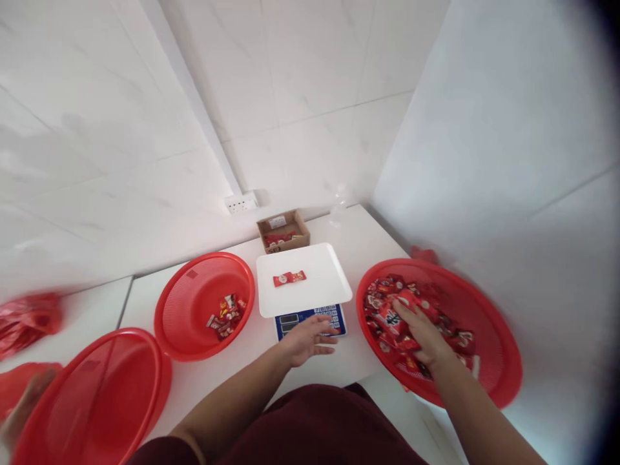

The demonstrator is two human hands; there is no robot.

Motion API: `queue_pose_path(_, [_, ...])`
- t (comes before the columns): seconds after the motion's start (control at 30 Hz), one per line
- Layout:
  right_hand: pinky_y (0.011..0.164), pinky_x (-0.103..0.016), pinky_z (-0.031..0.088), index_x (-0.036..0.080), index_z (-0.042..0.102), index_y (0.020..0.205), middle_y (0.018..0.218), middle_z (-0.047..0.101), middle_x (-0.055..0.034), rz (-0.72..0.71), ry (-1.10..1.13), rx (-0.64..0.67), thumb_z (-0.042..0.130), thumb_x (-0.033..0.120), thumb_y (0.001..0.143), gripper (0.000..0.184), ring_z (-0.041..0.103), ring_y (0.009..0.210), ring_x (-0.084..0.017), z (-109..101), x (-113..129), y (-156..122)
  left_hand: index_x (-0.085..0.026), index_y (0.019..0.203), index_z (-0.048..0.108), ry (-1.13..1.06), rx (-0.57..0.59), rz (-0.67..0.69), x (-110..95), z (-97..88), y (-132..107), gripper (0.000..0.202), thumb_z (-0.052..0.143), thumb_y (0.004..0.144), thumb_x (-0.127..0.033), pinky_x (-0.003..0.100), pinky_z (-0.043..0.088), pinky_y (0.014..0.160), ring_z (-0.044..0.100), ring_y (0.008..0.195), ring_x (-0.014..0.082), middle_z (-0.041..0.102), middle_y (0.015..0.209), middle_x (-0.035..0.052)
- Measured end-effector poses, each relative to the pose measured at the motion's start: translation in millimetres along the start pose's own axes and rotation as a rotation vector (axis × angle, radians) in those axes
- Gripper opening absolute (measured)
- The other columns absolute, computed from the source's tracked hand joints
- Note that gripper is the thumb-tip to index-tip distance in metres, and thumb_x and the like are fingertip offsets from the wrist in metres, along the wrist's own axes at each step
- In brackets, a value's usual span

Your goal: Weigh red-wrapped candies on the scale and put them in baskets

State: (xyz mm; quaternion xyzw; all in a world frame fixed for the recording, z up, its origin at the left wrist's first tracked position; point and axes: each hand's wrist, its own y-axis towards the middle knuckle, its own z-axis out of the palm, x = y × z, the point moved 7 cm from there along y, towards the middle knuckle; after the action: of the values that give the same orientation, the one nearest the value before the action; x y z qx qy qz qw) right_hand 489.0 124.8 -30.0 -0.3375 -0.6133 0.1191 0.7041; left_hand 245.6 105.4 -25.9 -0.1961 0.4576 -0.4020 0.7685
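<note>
Holding red packets [396, 321] in the fingers of the right hand [426, 334], inside the right basket [511, 371]: grip lightly, without crushing. Holding the left hand [307, 340] empty, fingers loosely spread, over the scale [314, 298]: avoid pressing keys [325, 310].

Red, and plenty of it at my two o'clock: a red mesh basket [494, 336] showing red packets [387, 323] splashed with black and white print, matched by a second red mesh basket [179, 297] at ten and a third basket [123, 394], red again, at nine! Dead ahead at twelve, a white tray [320, 284] sets off one red wrapper [289, 278] with a pale round print, against a blue scale [304, 315] with white keys and a brown box [293, 244]! Maroon's my shirt [339, 429] at six, and white wall tiles [145, 77] streak faintly grey at eleven.
</note>
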Motion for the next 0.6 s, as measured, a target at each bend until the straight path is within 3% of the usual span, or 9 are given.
queue_pose_path(0.1, [0.058, -0.032, 0.057, 0.026, 0.059, 0.102, 0.082, 0.071, -0.0022, -0.076, -0.049, 0.194, 0.07, 0.05, 0.067, 0.043, 0.068, 0.071, -0.02, 63.8, -1.6, -9.2, -0.02, 0.103, 0.056, 0.008, 0.048, 0.035, 4.7, 18.2, 10.9, 0.043, 0.076, 0.069, -0.036, 0.04, 0.048, 0.081, 0.063, 0.081, 0.0186, 0.066, 0.096, 0.007])
queue_pose_path(0.23, [0.062, -0.029, 0.056, 0.023, 0.061, 0.09, 0.074, 0.07, -0.0003, -0.108, -0.058, 0.374, 0.072, 0.047, 0.067, 0.036, 0.067, 0.071, -0.017, 122.6, -16.4, -8.9, -0.017, 0.092, 0.054, 0.004, -0.088, 0.141, 1.8, 2.7, 21.5, 0.041, 0.078, 0.067, -0.039, 0.035, 0.049, 0.074, 0.061, 0.064, 0.0145, 0.063, 0.069, 0.0018])
queue_pose_path(0.37, [0.063, -0.033, 0.057, 0.025, 0.058, 0.096, 0.074, 0.071, -0.0013, 0.027, -0.001, 0.454, 0.064, 0.05, 0.074, 0.034, 0.069, 0.07, -0.02, 150.2, -23.6, -0.8, -0.016, 0.085, 0.054, 0.0, -0.198, 0.205, -8.0, -27.8, 9.6, 0.036, 0.077, 0.068, -0.039, 0.029, 0.048, 0.066, 0.058, 0.058, 0.0115, 0.062, 0.067, 0.001])
queue_pose_path(0.5, [0.064, -0.037, 0.057, 0.027, 0.055, 0.107, 0.085, 0.073, -0.0049, 0.024, -0.055, 0.558, 0.056, 0.052, 0.079, 0.038, 0.07, 0.081, -0.024, 173.9, -11.0, 2.6, -0.017, 0.084, 0.052, -0.049, -0.292, 0.22, -12.4, -57.3, -12.1, 0.033, 0.074, 0.071, -0.039, 0.027, 0.046, 0.064, 0.06, 0.059, 0.013, 0.062, 0.066, 0.0011])
queue_pose_path(0.6, [0.067, -0.034, 0.057, 0.024, 0.057, 0.1, 0.085, 0.073, -0.005, 0.05, -0.054, 0.624, 0.061, 0.045, 0.076, 0.033, 0.07, 0.081, -0.023, 187.2, -10.1, 4.0, -0.017, 0.085, 0.052, -0.101, -0.36, 0.218, -8.7, -79.6, -26.3, 0.033, 0.072, 0.072, -0.039, 0.025, 0.044, 0.064, 0.06, 0.06, 0.0128, 0.063, 0.067, 0.0013])
